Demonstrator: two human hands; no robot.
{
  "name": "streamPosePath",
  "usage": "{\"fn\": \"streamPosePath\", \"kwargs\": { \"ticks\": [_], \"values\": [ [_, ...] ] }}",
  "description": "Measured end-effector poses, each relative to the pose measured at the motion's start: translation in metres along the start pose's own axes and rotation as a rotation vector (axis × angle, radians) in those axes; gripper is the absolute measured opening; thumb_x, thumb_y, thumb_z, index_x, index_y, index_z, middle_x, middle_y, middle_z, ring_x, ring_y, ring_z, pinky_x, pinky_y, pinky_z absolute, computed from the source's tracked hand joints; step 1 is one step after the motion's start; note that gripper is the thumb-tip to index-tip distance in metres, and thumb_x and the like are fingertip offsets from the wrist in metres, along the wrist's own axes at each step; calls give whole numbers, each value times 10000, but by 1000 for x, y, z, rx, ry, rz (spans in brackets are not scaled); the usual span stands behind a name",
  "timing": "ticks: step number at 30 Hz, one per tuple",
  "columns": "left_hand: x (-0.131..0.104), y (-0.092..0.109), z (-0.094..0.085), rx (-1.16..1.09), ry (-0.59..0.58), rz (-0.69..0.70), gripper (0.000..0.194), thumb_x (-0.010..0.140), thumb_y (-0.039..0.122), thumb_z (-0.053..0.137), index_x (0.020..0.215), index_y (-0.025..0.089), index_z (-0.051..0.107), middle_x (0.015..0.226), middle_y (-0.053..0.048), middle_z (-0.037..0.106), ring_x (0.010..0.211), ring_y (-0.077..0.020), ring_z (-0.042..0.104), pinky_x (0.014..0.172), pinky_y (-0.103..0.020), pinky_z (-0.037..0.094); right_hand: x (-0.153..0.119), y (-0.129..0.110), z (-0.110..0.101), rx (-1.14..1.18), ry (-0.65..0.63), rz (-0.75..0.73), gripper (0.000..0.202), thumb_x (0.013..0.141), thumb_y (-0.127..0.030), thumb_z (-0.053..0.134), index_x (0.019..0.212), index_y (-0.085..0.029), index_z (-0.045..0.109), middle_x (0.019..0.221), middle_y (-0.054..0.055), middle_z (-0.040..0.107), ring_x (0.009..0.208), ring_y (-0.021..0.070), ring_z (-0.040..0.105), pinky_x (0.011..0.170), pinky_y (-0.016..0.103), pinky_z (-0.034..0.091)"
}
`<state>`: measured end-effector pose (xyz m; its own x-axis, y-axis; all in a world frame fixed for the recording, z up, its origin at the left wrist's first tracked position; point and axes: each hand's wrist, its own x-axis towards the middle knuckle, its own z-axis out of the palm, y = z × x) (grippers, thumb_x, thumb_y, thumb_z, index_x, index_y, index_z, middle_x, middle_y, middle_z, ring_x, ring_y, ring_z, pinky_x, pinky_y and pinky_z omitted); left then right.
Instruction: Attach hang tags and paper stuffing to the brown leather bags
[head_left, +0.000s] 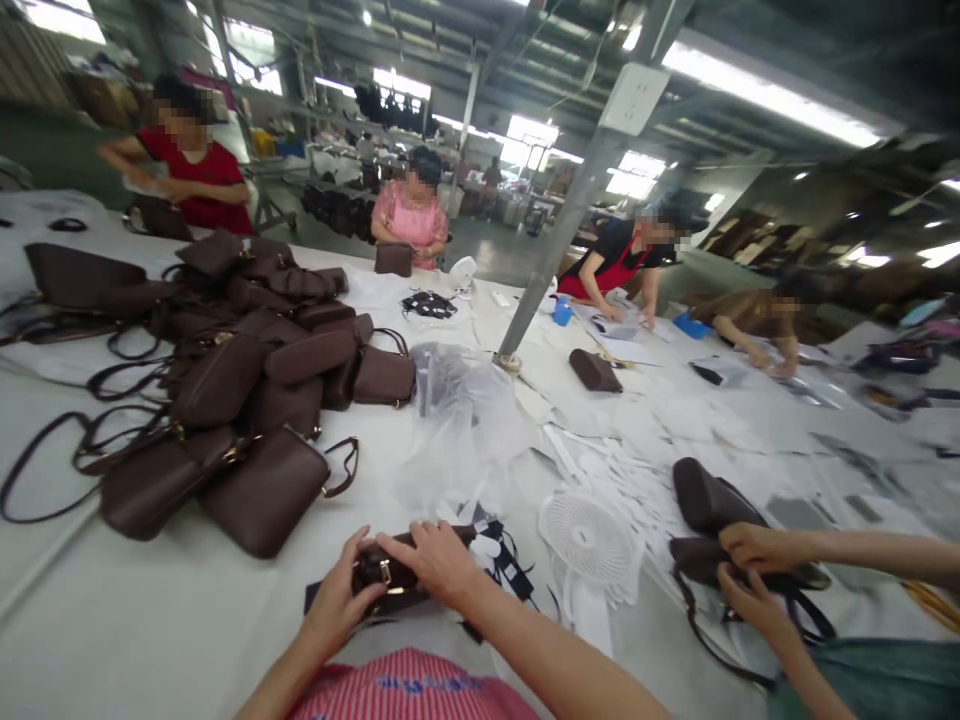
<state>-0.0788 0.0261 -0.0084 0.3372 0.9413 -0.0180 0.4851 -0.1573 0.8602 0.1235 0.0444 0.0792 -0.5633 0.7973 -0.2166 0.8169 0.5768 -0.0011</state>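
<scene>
A dark brown handbag (405, 598) with gold-coloured metal fittings lies in front of me at the table's near edge. My left hand (345, 590) is wrapped round its left end, the thumb close to the metal clasp. Over the top of the bag lies my right hand (439, 562), its fingers curled onto the far side and its thumb reaching toward the clasp. Parts of the bag are covered by both hands. Just right of it are black tags (514, 572) with cords and some small white pieces.
Many brown handbags (255, 400) are heaped at the left. Clear plastic bags (461, 420), a white fan (589, 535) and a metal post (551, 235) stand ahead. At the right, a co-worker's hands (761, 565) handle another brown bag. Several people work across the table.
</scene>
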Motion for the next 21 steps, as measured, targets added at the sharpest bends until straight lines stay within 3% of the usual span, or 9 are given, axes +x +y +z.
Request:
{"fn": "streamPosePath", "kwargs": {
  "ticks": [3,5,7,10,14,17,18,21],
  "values": [
    [-1,6,2,-51,-11,-54,606,734,309,637,1309,208,471,1262,-116,600,1159,-287,565,1016,-426,429,-2,10,-5,79,-90,35,1148,580,-394,852,1466,-291,128,1212,144,556,1029,306,572,829,439,471],
    [0,8,4,-93,-20,-73,635,710,306,664,1310,217,475,1277,-119,591,1180,-296,549,1026,-435,414,-2,15,-5,80,-122,103,1235,483,-426,890,1464,-246,161,1276,180,515,1130,354,511,923,516,410],
    [0,10,5,-143,-14,-95,750,703,270,673,1386,218,370,1330,-138,542,1213,-293,524,1038,-448,397,-3,16,-2,82,-132,118,1191,501,-427,882,1457,-233,198,1276,181,518,1166,361,483,969,550,356],
    [-6,15,0,-87,30,-59,797,692,202,670,1404,203,312,1378,-160,467,1245,-288,484,1041,-463,387,-5,14,2,129,-115,103,1036,599,-411,839,1435,-246,250,1216,141,569,1105,320,536,917,481,413],
    [-21,29,-10,243,137,125,399,762,174,603,1154,179,527,1198,-131,554,1118,-265,535,943,-421,454,-6,12,3,141,-142,119,794,672,-419,789,1338,-243,395,1086,109,633,955,295,612,763,386,469],
    [-20,44,-10,542,74,259,92,816,184,562,907,185,581,932,-75,621,870,-228,586,760,-354,483,-3,13,1,126,-159,129,690,701,-417,767,1286,-250,441,1065,102,641,938,290,621,746,366,459],
    [-17,49,-9,627,44,278,34,826,199,563,854,187,579,862,-61,622,804,-219,583,704,-334,472,-3,13,1,124,-165,130,664,711,-414,759,1274,-254,447,1058,99,642,935,285,622,742,359,455],
    [-4,61,-2,775,40,261,103,857,261,553,786,188,569,749,-42,610,711,-210,572,610,-306,426,-2,12,0,110,-161,130,607,726,-403,745,1241,-253,461,1039,95,645,914,275,626,731,348,447]
  ]
}}
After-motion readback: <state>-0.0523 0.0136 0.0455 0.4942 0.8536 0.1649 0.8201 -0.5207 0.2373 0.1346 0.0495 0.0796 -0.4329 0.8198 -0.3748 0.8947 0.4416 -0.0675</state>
